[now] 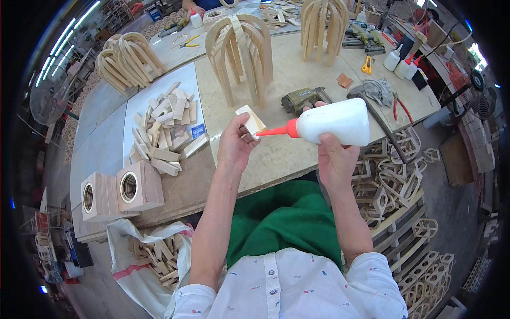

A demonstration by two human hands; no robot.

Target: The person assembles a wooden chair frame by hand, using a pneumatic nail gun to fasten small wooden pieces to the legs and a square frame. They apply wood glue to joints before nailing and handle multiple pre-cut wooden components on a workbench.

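My left hand (237,139) pinches a small pale wood block (252,123) above the front part of the workbench. In my right hand (338,159) a white squeeze glue bottle (340,121) lies almost level, gripped from below. Its red nozzle (273,131) points left, and the tip meets or nearly meets the block's lower end. Behind the bottle rests a nail gun (303,100), partly covered by it. Left of my left hand is a heap of loose wood blocks (164,119) on a white sheet.
Bent-wood frames (236,53) stand at the back of the bench. Stacked square wood pieces with round holes (139,183) sit at the front left, above a sack of offcuts (159,255). Red-handled pliers (402,109), a grey cloth (378,91) and more glue bottles (393,58) lie right.
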